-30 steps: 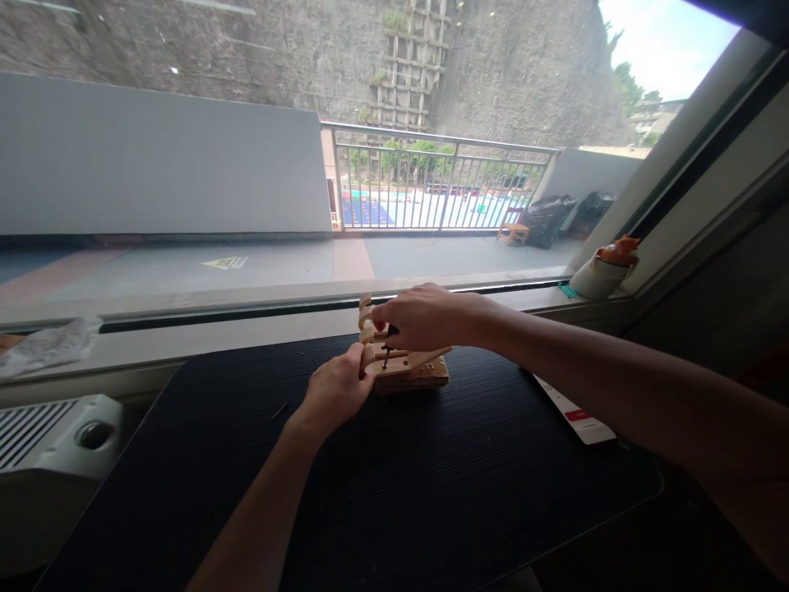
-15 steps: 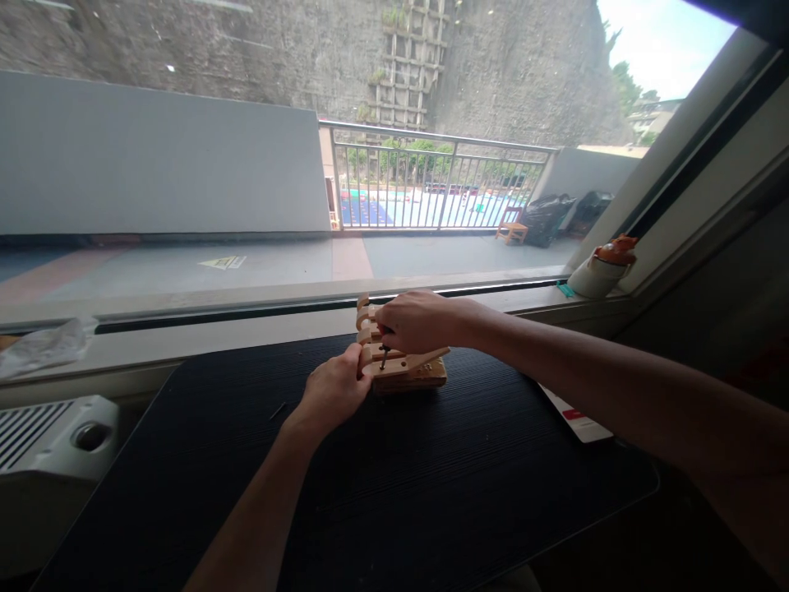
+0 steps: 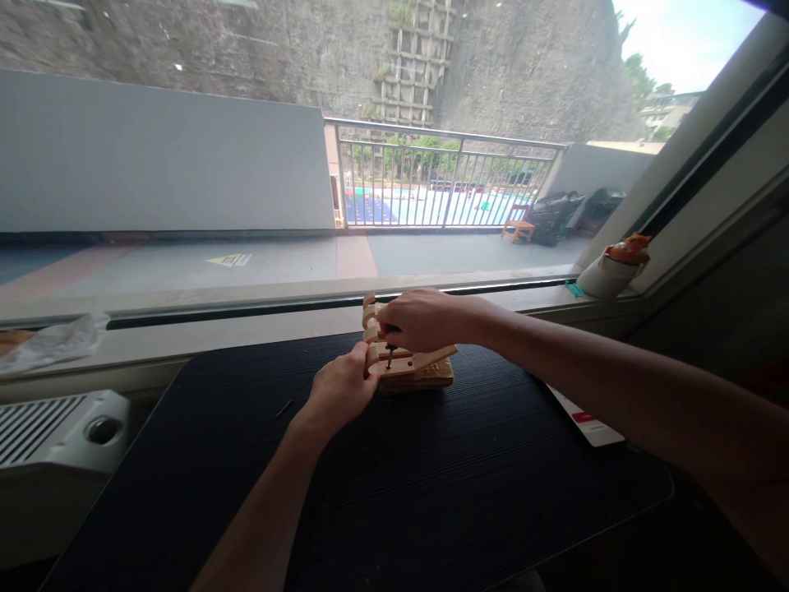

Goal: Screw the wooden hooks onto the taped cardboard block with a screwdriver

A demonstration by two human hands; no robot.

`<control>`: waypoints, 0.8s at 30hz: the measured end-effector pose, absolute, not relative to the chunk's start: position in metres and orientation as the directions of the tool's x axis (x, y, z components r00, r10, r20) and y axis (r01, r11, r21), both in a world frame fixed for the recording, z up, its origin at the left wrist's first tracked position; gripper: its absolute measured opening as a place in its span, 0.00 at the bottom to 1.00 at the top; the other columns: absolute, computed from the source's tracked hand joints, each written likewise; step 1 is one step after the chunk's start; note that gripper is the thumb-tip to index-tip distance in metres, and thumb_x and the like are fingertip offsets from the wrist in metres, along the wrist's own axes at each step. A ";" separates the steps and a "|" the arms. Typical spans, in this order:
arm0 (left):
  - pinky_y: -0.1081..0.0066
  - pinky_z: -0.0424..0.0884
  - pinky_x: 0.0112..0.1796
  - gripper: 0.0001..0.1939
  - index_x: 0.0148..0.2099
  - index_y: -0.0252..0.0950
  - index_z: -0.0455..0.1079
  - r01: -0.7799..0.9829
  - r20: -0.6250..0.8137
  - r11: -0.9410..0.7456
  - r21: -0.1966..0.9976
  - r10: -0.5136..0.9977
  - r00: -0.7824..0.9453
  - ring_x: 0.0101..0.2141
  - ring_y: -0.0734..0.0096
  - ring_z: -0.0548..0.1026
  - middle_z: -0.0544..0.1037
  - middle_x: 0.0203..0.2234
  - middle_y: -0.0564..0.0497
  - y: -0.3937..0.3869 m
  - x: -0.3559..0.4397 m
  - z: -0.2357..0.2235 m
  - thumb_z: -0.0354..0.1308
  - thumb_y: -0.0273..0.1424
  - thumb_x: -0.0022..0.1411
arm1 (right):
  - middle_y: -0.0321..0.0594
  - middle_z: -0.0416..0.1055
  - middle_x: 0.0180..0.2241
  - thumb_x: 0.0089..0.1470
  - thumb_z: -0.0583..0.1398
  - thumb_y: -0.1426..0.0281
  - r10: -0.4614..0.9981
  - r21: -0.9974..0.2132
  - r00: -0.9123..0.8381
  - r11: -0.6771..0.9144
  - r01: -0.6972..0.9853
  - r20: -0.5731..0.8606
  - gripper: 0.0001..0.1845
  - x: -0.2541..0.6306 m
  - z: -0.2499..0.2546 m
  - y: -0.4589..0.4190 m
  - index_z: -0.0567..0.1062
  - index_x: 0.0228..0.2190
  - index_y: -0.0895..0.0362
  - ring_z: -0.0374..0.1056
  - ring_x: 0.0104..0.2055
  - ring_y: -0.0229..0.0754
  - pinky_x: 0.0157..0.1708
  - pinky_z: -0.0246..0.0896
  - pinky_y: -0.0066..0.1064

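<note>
A small wooden assembly [image 3: 412,368] of stacked light-wood strips on a block stands on the black mat [image 3: 382,493], near its far edge. My left hand [image 3: 341,393] grips its left end, fingers curled round the strips. My right hand [image 3: 421,319] sits above it, fingers pinched on a small dark tool or screw [image 3: 389,352] that points down into the top strip. What the pinch holds is mostly hidden by my fingers.
A tiny dark screw [image 3: 284,408] lies on the mat to the left. A white card with red print [image 3: 584,421] lies at the mat's right edge. A white heater [image 3: 55,427] stands at left; crumpled plastic [image 3: 53,341] and a white cup [image 3: 607,275] rest on the window sill.
Both hands stay on the wooden assembly with barely any movement. The camera view has shifted slightly to the left.
</note>
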State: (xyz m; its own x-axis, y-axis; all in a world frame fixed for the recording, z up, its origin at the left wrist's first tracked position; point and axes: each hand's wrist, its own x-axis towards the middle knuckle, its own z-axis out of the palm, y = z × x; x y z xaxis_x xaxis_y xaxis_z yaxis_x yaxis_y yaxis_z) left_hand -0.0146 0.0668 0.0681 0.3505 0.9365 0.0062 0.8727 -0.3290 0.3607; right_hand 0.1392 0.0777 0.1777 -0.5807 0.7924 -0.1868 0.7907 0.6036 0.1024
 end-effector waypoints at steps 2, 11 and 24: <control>0.71 0.63 0.30 0.10 0.42 0.40 0.63 0.872 0.004 -0.326 0.364 0.937 0.348 0.29 0.63 0.75 0.76 0.30 0.48 0.067 -0.015 0.068 0.47 0.36 0.60 | 0.44 0.72 0.31 0.53 0.51 0.66 0.811 0.092 -0.562 0.579 0.810 -0.163 0.15 0.140 0.177 0.078 0.75 0.35 0.58 0.61 0.28 0.36 0.25 0.45 0.29; 0.70 0.64 0.32 0.14 0.47 0.39 0.61 0.857 -0.001 -0.317 0.407 0.938 0.347 0.33 0.62 0.76 0.77 0.33 0.47 0.068 -0.015 0.068 0.49 0.36 0.59 | 0.39 0.72 0.30 0.48 0.55 0.70 0.767 0.067 -0.603 0.628 0.775 -0.217 0.12 0.138 0.190 0.072 0.75 0.34 0.53 0.59 0.27 0.35 0.26 0.46 0.28; 0.73 0.62 0.30 0.09 0.35 0.36 0.68 0.795 0.006 -0.296 0.529 0.939 0.345 0.29 0.68 0.73 0.76 0.29 0.48 0.075 -0.018 0.066 0.52 0.36 0.57 | 0.45 0.73 0.32 0.51 0.53 0.68 0.809 0.110 -0.564 0.584 0.805 -0.166 0.14 0.145 0.178 0.076 0.74 0.37 0.58 0.64 0.30 0.38 0.24 0.46 0.28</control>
State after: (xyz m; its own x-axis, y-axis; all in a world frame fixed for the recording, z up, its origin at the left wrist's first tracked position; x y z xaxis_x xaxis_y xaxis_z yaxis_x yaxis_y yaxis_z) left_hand -0.0180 0.0746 0.0662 0.3451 0.9385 0.0061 0.7953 -0.2959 0.5291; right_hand 0.1448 0.0762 0.1783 -0.5642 0.8088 -0.1661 0.8045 0.5837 0.1097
